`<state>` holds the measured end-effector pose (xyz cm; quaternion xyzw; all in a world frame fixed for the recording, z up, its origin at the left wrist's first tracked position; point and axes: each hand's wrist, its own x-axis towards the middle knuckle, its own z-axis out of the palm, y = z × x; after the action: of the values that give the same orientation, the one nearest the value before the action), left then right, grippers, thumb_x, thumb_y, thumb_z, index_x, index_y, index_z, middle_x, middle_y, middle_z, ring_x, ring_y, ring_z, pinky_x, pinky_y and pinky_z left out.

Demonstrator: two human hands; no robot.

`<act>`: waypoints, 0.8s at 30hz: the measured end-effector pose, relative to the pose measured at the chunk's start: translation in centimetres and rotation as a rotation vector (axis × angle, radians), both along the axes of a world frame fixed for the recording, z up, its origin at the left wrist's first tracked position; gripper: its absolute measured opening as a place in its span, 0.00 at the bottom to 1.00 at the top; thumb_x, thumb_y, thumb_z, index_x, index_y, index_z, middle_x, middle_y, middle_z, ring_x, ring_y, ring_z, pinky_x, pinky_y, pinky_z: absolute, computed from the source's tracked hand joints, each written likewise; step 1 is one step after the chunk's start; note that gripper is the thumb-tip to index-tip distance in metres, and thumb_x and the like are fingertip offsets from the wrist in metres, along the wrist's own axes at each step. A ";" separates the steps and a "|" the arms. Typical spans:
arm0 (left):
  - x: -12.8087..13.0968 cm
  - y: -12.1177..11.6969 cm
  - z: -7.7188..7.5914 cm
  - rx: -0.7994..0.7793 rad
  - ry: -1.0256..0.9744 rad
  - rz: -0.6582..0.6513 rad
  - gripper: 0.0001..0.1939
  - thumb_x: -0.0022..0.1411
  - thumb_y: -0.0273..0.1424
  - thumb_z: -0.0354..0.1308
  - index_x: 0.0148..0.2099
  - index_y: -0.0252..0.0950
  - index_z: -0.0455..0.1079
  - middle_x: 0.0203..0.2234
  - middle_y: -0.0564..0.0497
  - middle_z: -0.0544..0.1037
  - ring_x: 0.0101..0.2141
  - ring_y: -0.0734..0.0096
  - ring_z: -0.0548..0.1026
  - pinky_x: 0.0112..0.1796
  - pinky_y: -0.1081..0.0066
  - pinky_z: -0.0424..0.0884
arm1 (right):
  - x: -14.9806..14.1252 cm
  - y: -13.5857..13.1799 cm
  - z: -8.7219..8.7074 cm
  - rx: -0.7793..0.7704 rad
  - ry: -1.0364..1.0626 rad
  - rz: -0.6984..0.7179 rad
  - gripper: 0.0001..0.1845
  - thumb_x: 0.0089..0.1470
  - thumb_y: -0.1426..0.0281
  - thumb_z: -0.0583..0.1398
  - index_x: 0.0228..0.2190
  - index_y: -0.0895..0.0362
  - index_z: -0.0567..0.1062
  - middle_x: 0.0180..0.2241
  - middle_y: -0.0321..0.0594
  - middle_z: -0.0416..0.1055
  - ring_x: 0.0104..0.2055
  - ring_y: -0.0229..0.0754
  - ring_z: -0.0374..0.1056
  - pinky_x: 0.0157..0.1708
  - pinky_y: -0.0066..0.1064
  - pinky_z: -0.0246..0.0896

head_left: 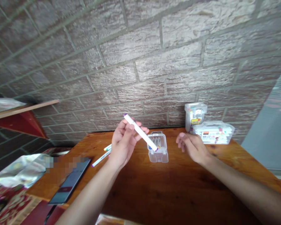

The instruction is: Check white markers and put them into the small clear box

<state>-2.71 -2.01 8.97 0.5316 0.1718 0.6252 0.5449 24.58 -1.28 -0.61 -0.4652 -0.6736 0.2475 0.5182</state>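
A white marker with purple ends (141, 133) is in my left hand (124, 145), pinched between the thumb and fingers and tilted down to the right. Its lower end overlaps a small clear plastic case (158, 157) on the wooden table, but I cannot tell whether they touch. Several pale markers show inside the case. To the right of the case, my right hand (194, 146) hovers with its fingers curled in and nothing visible in them. Partly behind my left wrist lie a few loose markers (100, 158) on the table.
At the back right stand a tall clear marker box (194, 115) and a wide clear marker case (215, 134). A phone (71, 181) with a cable lies near the table's left edge. The brick wall (140, 72) rises behind the table (178, 190). A shelf (23, 109) juts in at left.
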 end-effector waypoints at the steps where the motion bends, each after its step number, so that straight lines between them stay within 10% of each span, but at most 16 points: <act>1: 0.5 -0.2 0.0 -0.017 -0.027 -0.020 0.16 0.63 0.34 0.73 0.48 0.37 0.73 0.39 0.52 0.82 0.40 0.63 0.86 0.50 0.56 0.83 | -0.4 -0.6 0.7 0.005 0.035 0.001 0.37 0.70 0.42 0.47 0.29 0.56 0.77 0.22 0.41 0.75 0.20 0.42 0.70 0.22 0.33 0.64; 8: 3.4 -0.4 -1.9 -0.074 -0.074 -0.123 0.16 0.61 0.27 0.74 0.48 0.39 0.72 0.40 0.52 0.85 0.48 0.60 0.86 0.57 0.56 0.78 | -4.5 -5.8 3.7 -0.234 0.291 0.280 0.32 0.68 0.42 0.55 0.30 0.58 0.77 0.21 0.38 0.73 0.18 0.37 0.67 0.17 0.26 0.57; 12: 3.3 -0.4 -3.5 -0.079 0.010 -0.151 0.13 0.66 0.30 0.71 0.48 0.38 0.72 0.45 0.48 0.85 0.49 0.62 0.84 0.53 0.58 0.80 | -4.0 -6.1 3.0 -0.200 0.309 0.246 0.23 0.69 0.50 0.61 0.34 0.57 0.77 0.22 0.32 0.68 0.18 0.30 0.60 0.16 0.22 0.52; 17: 2.1 0.4 -4.8 0.022 0.109 -0.105 0.09 0.73 0.37 0.63 0.47 0.36 0.75 0.25 0.57 0.71 0.25 0.78 0.71 0.28 0.76 0.74 | -2.4 -5.4 3.2 -0.110 0.326 0.179 0.16 0.64 0.56 0.68 0.46 0.56 0.81 0.26 0.34 0.73 0.20 0.32 0.64 0.18 0.22 0.58; 24: 0.8 1.2 -6.8 0.063 0.270 0.020 0.07 0.72 0.33 0.65 0.49 0.37 0.77 0.25 0.55 0.76 0.25 0.75 0.74 0.29 0.73 0.73 | -2.5 -5.9 3.1 -0.115 0.329 0.107 0.15 0.63 0.59 0.69 0.46 0.57 0.81 0.23 0.35 0.75 0.19 0.34 0.66 0.18 0.23 0.62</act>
<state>-1.95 -0.77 2.12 0.6260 0.2290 0.5586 0.4936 22.13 -7.21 2.48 -0.4108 -0.5881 0.3857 0.5802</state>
